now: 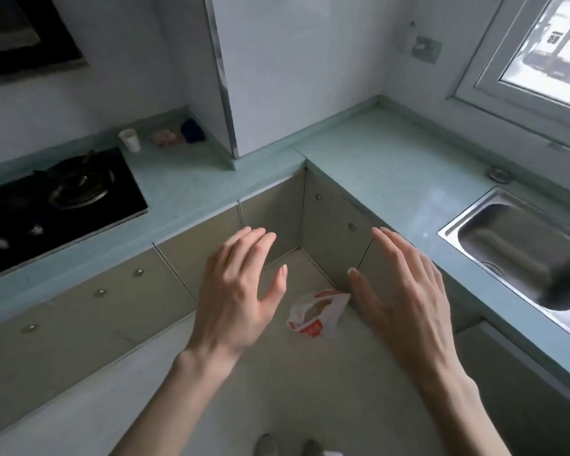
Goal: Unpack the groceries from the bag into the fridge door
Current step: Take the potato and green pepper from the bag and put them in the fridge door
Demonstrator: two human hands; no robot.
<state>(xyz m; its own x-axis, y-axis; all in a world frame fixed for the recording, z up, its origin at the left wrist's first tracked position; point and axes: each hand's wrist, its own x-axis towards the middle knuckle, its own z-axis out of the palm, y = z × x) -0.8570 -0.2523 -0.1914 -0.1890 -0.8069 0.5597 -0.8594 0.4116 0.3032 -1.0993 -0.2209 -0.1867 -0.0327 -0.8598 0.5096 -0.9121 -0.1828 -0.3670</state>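
Both hands hang in the air over the floor in the corner of an L-shaped kitchen, holding nothing. At the far left a black gas hob is set into the pale green worktop, and behind it by the wall stand a white cup, something pinkish and blurred, and a dark blue object. Moving right, the left hand is spread, fingers straight and close together, thumb held apart, back of the hand facing up. Between the two hands, down on the floor near the corner of the cupboard fronts, lies the bag, white with red print, its mouth open; what is inside cannot be made out. Neither hand touches it. The right hand is likewise spread flat with straight fingers, thumb pointing toward the bag from above. Further right a steel sink is sunk into the worktop, and above it a window shows buildings outside.
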